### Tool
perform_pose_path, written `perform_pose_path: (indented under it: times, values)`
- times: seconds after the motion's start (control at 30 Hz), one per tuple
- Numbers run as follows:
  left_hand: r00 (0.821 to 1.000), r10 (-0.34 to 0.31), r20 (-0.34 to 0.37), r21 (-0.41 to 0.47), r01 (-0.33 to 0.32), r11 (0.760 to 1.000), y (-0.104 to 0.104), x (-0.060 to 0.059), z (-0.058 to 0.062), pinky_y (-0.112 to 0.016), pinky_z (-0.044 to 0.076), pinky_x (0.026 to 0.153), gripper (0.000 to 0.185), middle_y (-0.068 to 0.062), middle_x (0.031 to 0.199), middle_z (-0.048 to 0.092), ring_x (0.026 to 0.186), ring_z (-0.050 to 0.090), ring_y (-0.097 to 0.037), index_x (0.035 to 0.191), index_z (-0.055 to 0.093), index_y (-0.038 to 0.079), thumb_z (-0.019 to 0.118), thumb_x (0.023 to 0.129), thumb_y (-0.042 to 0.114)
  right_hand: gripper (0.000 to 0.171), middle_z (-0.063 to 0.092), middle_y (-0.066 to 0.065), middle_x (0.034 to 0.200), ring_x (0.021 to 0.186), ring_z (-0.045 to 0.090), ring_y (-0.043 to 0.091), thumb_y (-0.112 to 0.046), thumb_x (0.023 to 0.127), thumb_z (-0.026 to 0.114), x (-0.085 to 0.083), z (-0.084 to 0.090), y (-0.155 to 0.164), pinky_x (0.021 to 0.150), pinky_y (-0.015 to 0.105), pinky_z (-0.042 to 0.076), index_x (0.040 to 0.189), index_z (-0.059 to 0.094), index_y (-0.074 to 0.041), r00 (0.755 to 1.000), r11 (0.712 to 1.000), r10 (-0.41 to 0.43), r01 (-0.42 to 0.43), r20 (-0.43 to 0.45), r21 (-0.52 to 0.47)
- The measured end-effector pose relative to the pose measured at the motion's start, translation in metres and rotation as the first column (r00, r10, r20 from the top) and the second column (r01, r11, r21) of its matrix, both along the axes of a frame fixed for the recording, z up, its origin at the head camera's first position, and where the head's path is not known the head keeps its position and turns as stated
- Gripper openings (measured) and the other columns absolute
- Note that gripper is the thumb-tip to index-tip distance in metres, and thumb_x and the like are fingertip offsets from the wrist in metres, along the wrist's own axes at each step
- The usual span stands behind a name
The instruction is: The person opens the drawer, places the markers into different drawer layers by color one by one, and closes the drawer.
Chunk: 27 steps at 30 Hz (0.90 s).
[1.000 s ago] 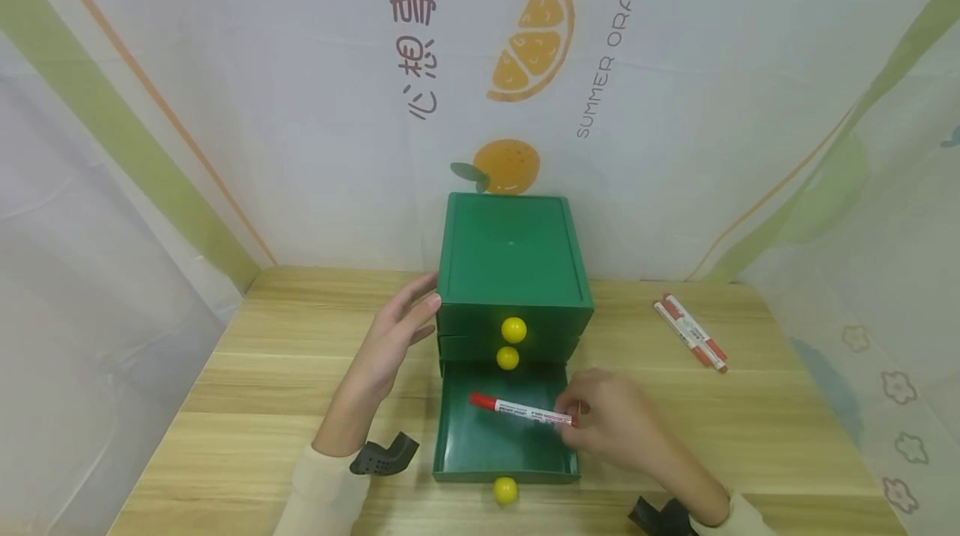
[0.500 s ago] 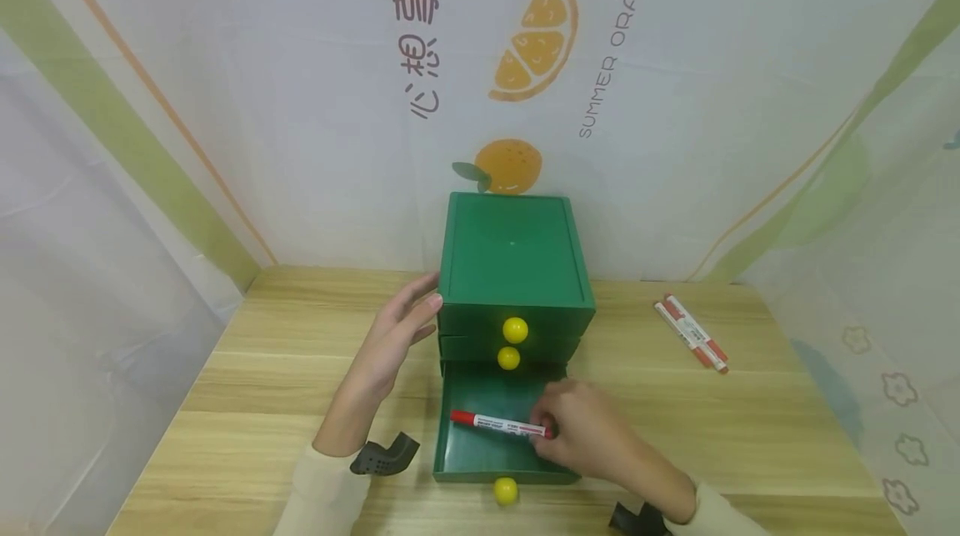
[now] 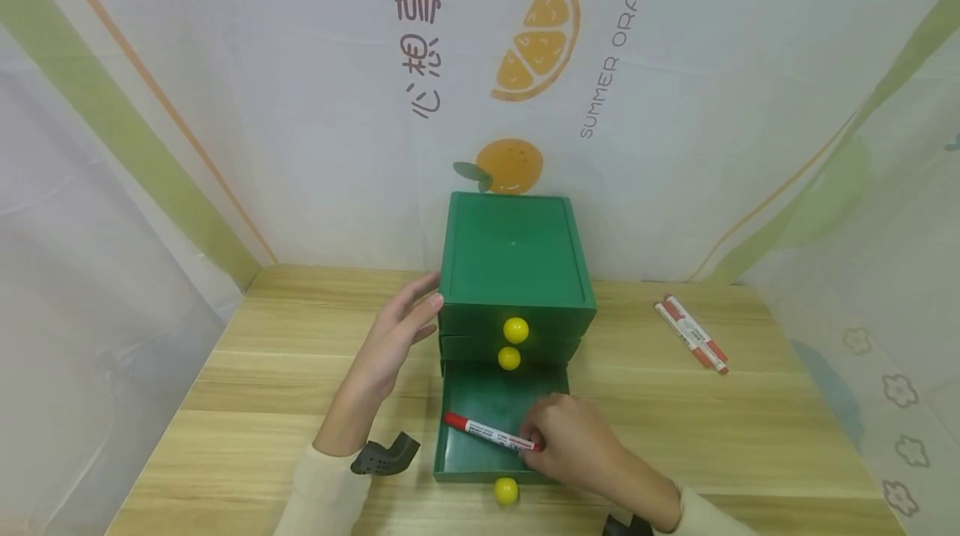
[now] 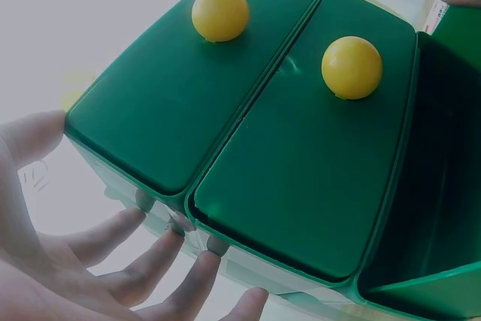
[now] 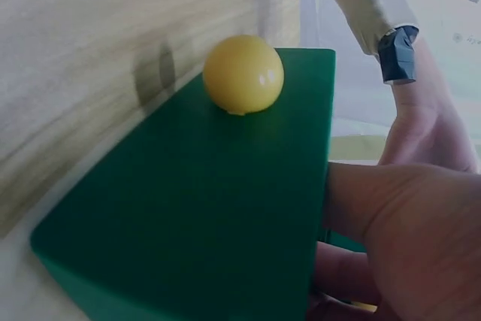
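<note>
A green drawer cabinet (image 3: 513,248) with yellow ball knobs stands against the back cloth, its bottom drawer (image 3: 468,469) pulled out. My left hand (image 3: 390,336) rests on the cabinet's left side with fingers extended; in the left wrist view its fingertips (image 4: 197,280) lie along the side wall. My right hand (image 3: 570,440) pinches the end of a red-and-white marker (image 3: 487,433) inside the open drawer, the red cap pointing left. In the right wrist view the drawer front with its yellow knob (image 5: 243,74) hides the marker and the fingertips.
Two more red-and-white markers (image 3: 692,334) lie side by side on the wooden table (image 3: 637,336), right of the cabinet. A white printed cloth (image 3: 337,144) hangs behind and along both sides of the table.
My right hand has moved left and toward the front of the drawer, carrying the marker, which now slants more with its cap near the drawer's left wall. My left hand stays put.
</note>
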<state>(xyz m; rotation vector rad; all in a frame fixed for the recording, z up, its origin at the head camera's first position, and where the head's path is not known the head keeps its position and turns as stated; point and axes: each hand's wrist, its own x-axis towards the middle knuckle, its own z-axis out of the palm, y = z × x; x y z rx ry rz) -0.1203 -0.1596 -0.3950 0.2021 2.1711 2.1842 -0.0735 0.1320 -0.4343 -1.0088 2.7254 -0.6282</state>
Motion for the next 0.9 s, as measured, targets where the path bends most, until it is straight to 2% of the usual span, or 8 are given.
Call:
perform_pose_path:
  times: [0.4,0.9]
  values:
    - [1.0,0.002,0.0,0.002,-0.002,1.0,0.0,-0.0006,-0.0006,-0.068,0.036,0.123,0.061,-0.017,0.173,0.038,0.156,0.041,-0.041,0.168,0.039,0.001,0.056,0.116,0.028,0.012,0.058,-0.02,0.07,0.064,0.049,-0.001,-0.017,0.085,0.096,-0.0016,-0.0025,-0.0035,0.056,0.021,0.045,0.086,0.084,-0.014,0.998,1.0,0.03,-0.03,0.061,0.002]
    - [1.0,-0.004,-0.002,0.006,0.004,1.0,-0.0005,0.0004,-0.0001,-0.066,0.037,0.124,0.06,-0.017,0.173,0.037,0.157,0.04,-0.04,0.168,0.039,0.001,0.055,0.116,0.027,0.011,0.057,-0.022,0.067,0.06,0.05,-0.003,-0.013,0.086,0.093,-0.0021,-0.0034,-0.0037,0.054,0.02,0.046,0.083,0.083,-0.015,0.993,0.999,0.05,-0.048,0.107,-0.015]
